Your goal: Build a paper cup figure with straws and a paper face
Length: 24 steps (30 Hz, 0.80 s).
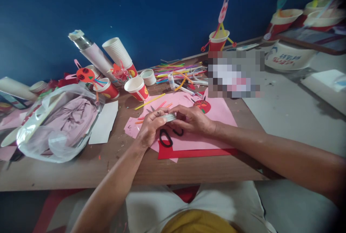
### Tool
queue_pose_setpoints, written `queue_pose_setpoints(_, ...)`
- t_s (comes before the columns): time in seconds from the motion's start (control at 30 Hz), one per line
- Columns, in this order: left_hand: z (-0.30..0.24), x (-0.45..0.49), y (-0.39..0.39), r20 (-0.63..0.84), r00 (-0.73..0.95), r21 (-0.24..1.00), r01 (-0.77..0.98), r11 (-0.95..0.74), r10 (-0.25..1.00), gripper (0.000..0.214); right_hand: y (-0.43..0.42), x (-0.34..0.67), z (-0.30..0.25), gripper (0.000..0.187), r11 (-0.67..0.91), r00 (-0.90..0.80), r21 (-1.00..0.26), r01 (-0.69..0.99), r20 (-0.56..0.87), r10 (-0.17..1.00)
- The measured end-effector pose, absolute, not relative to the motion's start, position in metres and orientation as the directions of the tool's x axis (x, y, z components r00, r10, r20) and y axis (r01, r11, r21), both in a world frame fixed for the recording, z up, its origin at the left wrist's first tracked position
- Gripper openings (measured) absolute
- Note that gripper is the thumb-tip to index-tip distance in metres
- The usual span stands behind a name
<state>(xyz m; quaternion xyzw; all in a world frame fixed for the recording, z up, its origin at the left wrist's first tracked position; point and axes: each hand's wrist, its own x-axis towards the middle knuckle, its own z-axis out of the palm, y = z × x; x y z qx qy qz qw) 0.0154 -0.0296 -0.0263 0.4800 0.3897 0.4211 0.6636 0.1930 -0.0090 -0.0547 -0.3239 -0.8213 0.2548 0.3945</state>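
Note:
My left hand (150, 126) and my right hand (191, 119) meet over pink paper sheets (216, 112) on a low wooden table (189, 170). Together the fingers pinch a small pale grey strip (169, 117), perhaps tape or a folded slip. Black-handled scissors (167, 138) lie on the paper just under the hands. A red sheet (194, 152) sticks out below the pink ones. A red paper cutout (202, 106) rests beyond my right hand.
Red-and-white paper cups (137, 88) and stacked cups (119, 54) stand behind. Coloured straws (175, 70) lie at the back. A clear plastic bag (59, 124) with pinkish paper fills the left. A white paper piece (104, 123) lies beside it. Cup figures (218, 40) stand far right.

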Motion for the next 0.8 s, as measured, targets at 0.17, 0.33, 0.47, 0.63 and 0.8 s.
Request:
queue_pose_setpoints(0.17, -0.023, 0.017, -0.031, -0.15, 0.313, 0.974, -0.115, 0.194, 0.938, 0.014, -0.008, 0.191, -0.056, 0.034, 0.667, -0.486, -0.652, 0.36, 0.479, 0.731)
queue_pose_setpoints(0.33, -0.019, 0.014, -0.031, -0.117, 0.342, 0.965, -0.184, 0.188, 0.932, 0.022, -0.008, 0.19, -0.051, 0.03, 0.655, -0.451, -0.667, 0.355, 0.492, 0.745)
queue_pose_setpoints(0.47, -0.016, 0.012, -0.031, -0.08, 0.401, 0.954, -0.236, 0.187, 0.913, 0.023, -0.006, 0.192, -0.049, 0.03, 0.648, -0.434, -0.689, 0.325, 0.5, 0.749)
queue_pose_setpoints(0.63, -0.012, 0.012, -0.03, -0.088, 0.444, 0.938, -0.263, 0.223, 0.892, 0.023, -0.002, 0.194, -0.048, 0.03, 0.52, -0.422, -0.816, 0.252, 0.391, 0.818)
queue_pose_setpoints(0.8, -0.009, 0.012, -0.03, -0.102, 0.458, 0.925, -0.284, 0.254, 0.883, 0.025, -0.001, 0.19, -0.047, 0.028, 0.285, -0.439, -0.957, -0.054, 0.28, 0.854)
